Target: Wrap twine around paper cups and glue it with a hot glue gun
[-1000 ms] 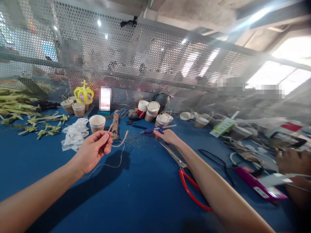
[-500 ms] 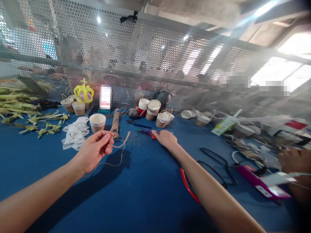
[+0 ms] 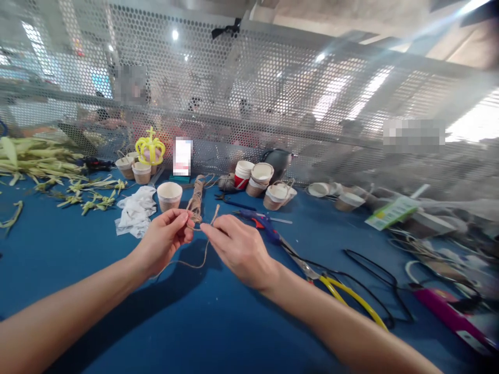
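Basically, the twine (image 3: 205,254) is up btw the two hands, just above the counter (image 3: 187,327), w/ its fine detail hard to make out. L hand (image 3: 167,236) pinches a bit of it btw thumb & index; R hand (image 3: 239,249) has its fingers closed on it too, though the back of that hand hides most of the grip & only a short end pokes up over the knuckles. The loose strand loops down & goes out of sight behind the L wrist. Lower end of the twine bundle (image 3: 197,189) is hidden by the hands, & the foot of the paper cup (image 3: 169,195) partly so. Phone screen (image 3: 182,156) is pixelated, unreadable. Purple power strip (image 3: 448,311) is cut off at the R edge; stuff near it is blurry. Around: crumpled white plastic (image 3: 136,210) L of the cup, husk leaves (image 3: 39,158) far L, yellow crown (image 3: 150,150) over some cups. Just R of the R hand, blue glue gun (image 3: 267,227) lies against the yellow-handled scissors (image 3: 362,304), its black cord crossing nearby. Perforated metal screen (image 3: 234,72) blocks the bg, so ppl behind are vague.
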Tool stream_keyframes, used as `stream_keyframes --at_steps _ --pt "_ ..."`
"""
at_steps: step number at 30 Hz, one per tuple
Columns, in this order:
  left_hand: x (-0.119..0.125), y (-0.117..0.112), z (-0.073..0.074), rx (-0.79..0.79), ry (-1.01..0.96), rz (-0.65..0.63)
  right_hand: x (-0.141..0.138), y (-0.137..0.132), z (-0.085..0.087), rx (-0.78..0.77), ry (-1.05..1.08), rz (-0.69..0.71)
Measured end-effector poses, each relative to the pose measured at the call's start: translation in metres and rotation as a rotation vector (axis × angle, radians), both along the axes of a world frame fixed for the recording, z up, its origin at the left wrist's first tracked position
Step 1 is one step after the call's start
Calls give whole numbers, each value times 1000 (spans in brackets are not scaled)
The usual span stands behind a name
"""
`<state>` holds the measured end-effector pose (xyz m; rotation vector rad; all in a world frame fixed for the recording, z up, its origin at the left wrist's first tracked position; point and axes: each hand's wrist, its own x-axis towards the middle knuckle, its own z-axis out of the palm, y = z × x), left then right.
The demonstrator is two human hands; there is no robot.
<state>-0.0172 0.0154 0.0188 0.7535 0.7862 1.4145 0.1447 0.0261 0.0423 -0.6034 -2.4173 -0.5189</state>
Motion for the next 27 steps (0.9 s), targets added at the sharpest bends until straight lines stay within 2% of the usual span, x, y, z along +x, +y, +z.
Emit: stream_keyframes --at_steps 4,8,10,15,18,21,23,27 --pt "-7 4 9 21 37 49 -4 19 4 43 -31 21" --pt "-23 17 27 140 246 117 -13 45 16 10 30 57" --pt "-35 27 35 229 414 201 -22 59 23 -74 97 97" --pt "-70 51 51 440 924 469 -48 94 33 -452 278 142" --pt "-84 63 57 509 1279 418 -60 113 30 -552 307 140" --pt "-90 76 62 541 1533 370 -70 130 23 -651 321 150" --pt "-91 86 62 564 1618 326 -76 139 18 -705 340 156" --pt "-92 102 57 547 1639 352 -83 153 8 -773 393 161"
